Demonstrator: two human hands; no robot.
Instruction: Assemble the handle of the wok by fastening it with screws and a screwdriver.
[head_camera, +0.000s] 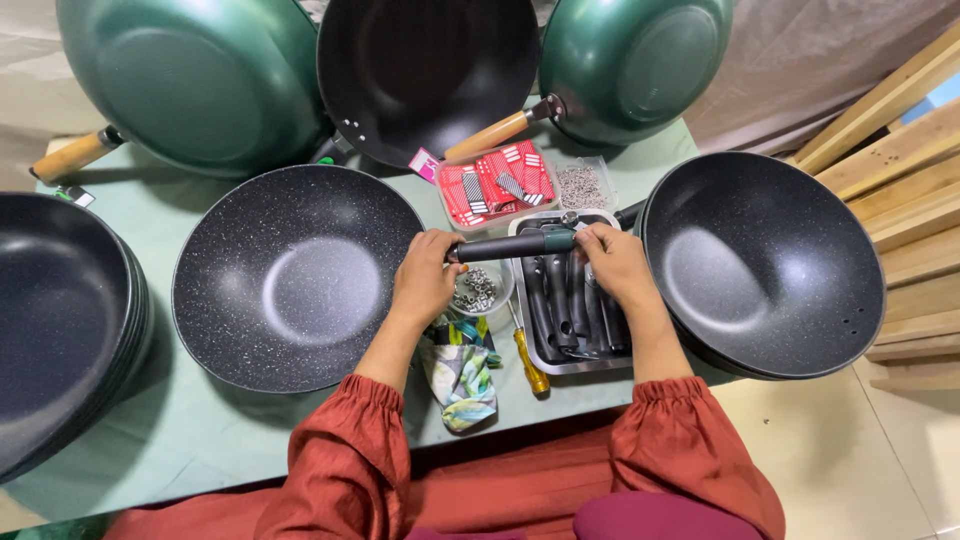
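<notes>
I saw both hands closed around one black handle (510, 246), held level above the middle of the worktop (200, 430). The left hand (425, 280) gripped the end that met the speckled wok (298, 277), and the right hand (612, 262) gripped the other end, which carried a grey-green collar.

To do this well, I judged that the handle had to stay straight in line with the rim of the wok, with the left hand steady and the right hand doing the small turning or pushing. A tilted handle could sit crooked.

The handle was long, round and matte black, and it lay over a small bowl (480, 290) of metal rings. Just behind the right hand stood a steel tray (556, 364) with more black handles. A yellow screwdriver (528, 362) lay beside the tray, towards the near edge. A second wok (765, 262) sat at the right edge, and green woks (195, 85) leaned along the far edge.
</notes>
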